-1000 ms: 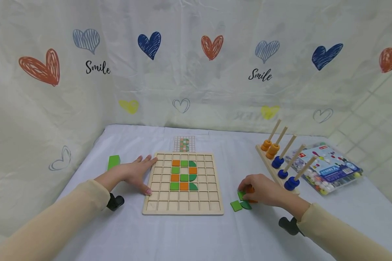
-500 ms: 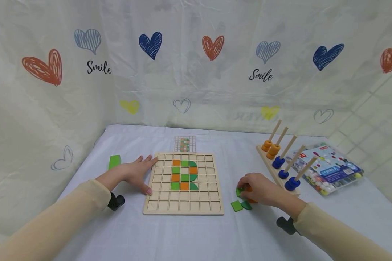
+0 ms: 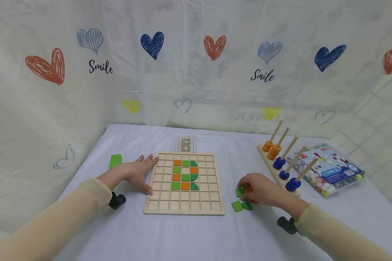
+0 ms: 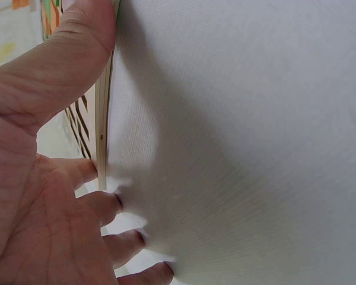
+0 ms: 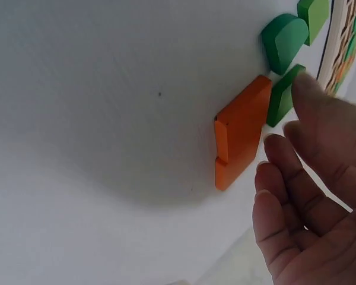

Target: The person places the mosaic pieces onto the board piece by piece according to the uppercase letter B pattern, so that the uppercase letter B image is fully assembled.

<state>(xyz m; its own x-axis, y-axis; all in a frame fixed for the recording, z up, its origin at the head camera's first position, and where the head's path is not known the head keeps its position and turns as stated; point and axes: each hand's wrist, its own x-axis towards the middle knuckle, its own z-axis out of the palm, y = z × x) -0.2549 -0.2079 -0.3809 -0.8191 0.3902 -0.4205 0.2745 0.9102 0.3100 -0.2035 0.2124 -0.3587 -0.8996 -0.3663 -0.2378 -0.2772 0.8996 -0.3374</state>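
My left hand [image 3: 138, 173] lies with spread fingers along the left edge of the wooden grid board [image 3: 202, 208], thumb and fingertips on its rim. Orange and green tiles [image 3: 185, 186] fill several of the board's cells; the green ones at the right side have rounded edges. To the right of the board my right hand [image 3: 257, 188] bends over loose tiles and pinches a green square tile [image 5: 282, 98] at its edge. Orange tiles [image 5: 243, 133] lie against that tile, partly hidden by the hand in the head view. A dark green rounded tile [image 3: 246, 205] and another green square [image 3: 237, 206] lie nearer.
A printed pattern card [image 3: 186, 144] lies behind the board. At the right stand a wooden peg rack [image 3: 270, 159] with orange and blue rings and a clear plastic box [image 3: 330, 168] of small parts. A green block [image 3: 115, 160] is beyond my left forearm.
The green square tile at my right fingertips has shifted slightly left and away from me. My left hand stays on the board's edge. The whole head view has drifted slightly.
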